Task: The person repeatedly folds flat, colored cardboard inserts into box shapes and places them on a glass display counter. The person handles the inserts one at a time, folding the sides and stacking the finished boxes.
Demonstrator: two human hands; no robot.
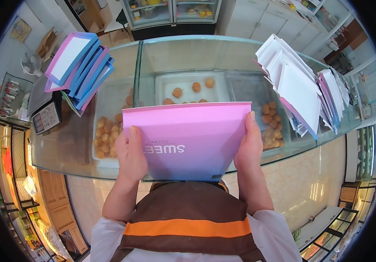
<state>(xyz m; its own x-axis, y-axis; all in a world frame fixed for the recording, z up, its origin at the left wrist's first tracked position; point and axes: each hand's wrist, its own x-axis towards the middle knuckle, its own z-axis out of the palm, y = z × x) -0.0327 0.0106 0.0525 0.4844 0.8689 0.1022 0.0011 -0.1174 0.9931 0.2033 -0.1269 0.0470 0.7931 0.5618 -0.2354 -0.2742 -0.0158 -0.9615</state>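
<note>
A pink-to-blue carton (188, 126) held by its two sides, where uneven squeezing could bow it.
The carton is between both hands, in front of the brown apron (190, 203) at the near edge of the glass counter (70, 150). The left hand (131, 153) has its fingers closed about one side, thumb across the face; the right hand (249, 142) grips the other, though I can't see how its fingers sit behind the board. If one palm pressed harder than the other, I reckon the thin card might crease or twist loose. Swung wide, it could knock the leaning white cartons (295, 89) on the right, or the piled trays (81, 65) on the left, whose loose, tilted stacking looks easy to topple.
</note>
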